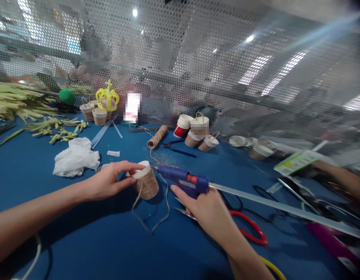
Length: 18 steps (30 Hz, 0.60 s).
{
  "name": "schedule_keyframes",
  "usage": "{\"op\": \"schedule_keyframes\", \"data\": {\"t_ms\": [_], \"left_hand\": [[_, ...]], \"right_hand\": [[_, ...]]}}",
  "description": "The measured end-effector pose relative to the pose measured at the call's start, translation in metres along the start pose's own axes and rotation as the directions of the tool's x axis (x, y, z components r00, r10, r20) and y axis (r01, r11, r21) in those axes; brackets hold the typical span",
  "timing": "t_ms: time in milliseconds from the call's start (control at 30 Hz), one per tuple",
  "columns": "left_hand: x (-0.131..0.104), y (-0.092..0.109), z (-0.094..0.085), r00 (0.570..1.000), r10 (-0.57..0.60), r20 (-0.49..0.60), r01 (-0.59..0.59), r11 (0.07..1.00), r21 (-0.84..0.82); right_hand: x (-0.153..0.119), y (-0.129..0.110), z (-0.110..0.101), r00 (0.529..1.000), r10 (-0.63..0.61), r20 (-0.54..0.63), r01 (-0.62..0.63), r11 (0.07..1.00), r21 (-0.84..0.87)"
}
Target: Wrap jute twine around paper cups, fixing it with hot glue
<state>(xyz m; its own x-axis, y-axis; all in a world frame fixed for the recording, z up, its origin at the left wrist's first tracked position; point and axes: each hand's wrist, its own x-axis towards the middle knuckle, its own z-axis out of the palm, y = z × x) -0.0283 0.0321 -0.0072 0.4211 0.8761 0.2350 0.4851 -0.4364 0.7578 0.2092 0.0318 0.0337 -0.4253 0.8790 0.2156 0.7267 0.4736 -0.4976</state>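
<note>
My left hand (pixel 117 179) pinches the white rim of a small paper cup (pixel 147 186) wrapped in brown twine, which tilts slightly on the table. In my right hand (pixel 205 206) is a blue glue gun (pixel 182 178), a long clear glue stick (pixel 273 204) trailing from its back end. The gun's nozzle points left, right by the cup's rim; whether it touches, I cannot tell. A loose strand of twine (pixel 152 232) loops from the cup across the blue table. Behind the cup lies a roll of twine (pixel 157 137). Scissors with a red handle (pixel 257 233) lie partly under my right hand.
Crumpled white tissue (pixel 76 157) lies left. Several twine-wrapped cups (pixel 100 116), a yellow crown-like piece (pixel 107 97), dark pliers (pixel 180 149) and stacked cups (pixel 182 125) stand or lie before a perforated metal screen (pixel 168 70). Another person's arm (pixel 340 179) reaches in at right, near a phone (pixel 305 196) and cables.
</note>
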Motion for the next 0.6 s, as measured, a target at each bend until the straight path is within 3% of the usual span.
{"op": "schedule_keyframes", "data": {"t_ms": [167, 367, 600], "left_hand": [[0.000, 0.000, 0.000, 1.000, -0.001, 0.007, 0.001, 1.000, -0.004], [0.000, -0.001, 0.000, 1.000, -0.012, -0.001, 0.012, 1.000, 0.000], [-0.001, -0.001, 0.001, 1.000, -0.011, -0.012, 0.011, 1.000, 0.006]], "right_hand": [[-0.003, -0.006, -0.001, 0.994, 0.105, 0.023, -0.104, 0.994, -0.032], [-0.011, 0.003, 0.001, 0.981, -0.190, 0.040, 0.194, 0.947, -0.257], [-0.016, 0.003, 0.005, 0.980, -0.198, 0.016, 0.198, 0.963, -0.183]]}}
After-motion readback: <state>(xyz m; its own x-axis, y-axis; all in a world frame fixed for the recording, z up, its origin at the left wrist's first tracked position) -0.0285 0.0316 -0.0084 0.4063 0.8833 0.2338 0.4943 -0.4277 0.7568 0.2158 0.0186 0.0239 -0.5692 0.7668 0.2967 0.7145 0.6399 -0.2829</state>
